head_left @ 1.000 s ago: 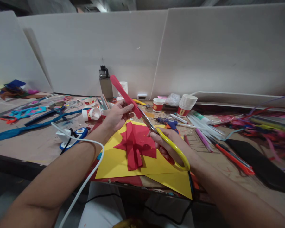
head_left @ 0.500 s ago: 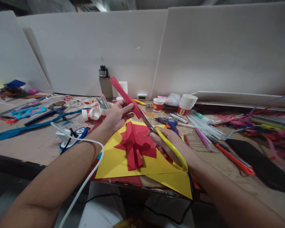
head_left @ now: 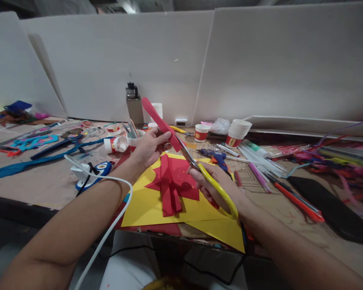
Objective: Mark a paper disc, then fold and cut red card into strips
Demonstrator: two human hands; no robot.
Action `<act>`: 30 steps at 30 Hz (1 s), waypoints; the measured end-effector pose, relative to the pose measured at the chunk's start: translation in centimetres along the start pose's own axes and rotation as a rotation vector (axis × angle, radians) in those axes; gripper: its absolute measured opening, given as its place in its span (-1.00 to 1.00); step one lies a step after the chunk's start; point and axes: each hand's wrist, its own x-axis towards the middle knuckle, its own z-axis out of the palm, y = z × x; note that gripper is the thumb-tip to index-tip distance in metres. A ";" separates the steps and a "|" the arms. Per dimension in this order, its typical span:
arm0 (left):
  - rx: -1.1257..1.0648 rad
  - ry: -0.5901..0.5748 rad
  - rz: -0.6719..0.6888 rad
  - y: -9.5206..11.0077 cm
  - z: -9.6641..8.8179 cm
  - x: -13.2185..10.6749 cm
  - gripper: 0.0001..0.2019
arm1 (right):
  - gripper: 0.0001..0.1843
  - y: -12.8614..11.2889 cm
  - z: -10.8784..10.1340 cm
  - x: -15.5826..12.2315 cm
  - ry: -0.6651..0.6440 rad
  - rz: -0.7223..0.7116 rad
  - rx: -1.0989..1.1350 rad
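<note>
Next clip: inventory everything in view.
scissors: one, yellow handles, centre
held strip: one, red, centre
sheets: at least two, yellow, front
loose pieces: several, red, on sheets
bottle: one, brownish, back
cups: several, white/red, mid-table
glue gun: one, blue, right
utility knife: one, red, right
slab: one, black, right
white cable: one, white, left
panels: several, white, behind
clutter: uncountable, mixed, both sides
left grip: one, bare, holding strip
right grip: one, bare, holding scissors

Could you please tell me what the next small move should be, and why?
Perhaps the right hand should gently squeeze the yellow-handled scissors: their blades appear to be at the lower end of the red strip, which the left hand pinches above them.
</note>
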 end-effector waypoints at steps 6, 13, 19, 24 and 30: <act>-0.009 0.003 -0.009 0.1 0.2 -0.1 -0.74 | -0.61 0.2 0.0 0.0 0.001 -0.002 -0.009; -0.017 0.000 -0.006 0.0 0.2 -0.1 -0.74 | -0.62 0.2 0.4 -0.2 -0.011 0.035 0.094; -0.044 0.025 -0.021 0.2 0.0 0.0 -0.73 | -0.61 -0.1 0.6 -0.3 -0.007 0.071 0.128; -0.051 0.087 0.012 0.5 -0.4 0.1 -0.76 | -0.61 0.1 0.4 -0.3 -0.018 0.060 0.094; -0.029 0.026 -0.041 0.5 -0.3 -0.1 -0.77 | -0.65 -0.1 -0.1 -0.1 -0.007 -0.061 -0.091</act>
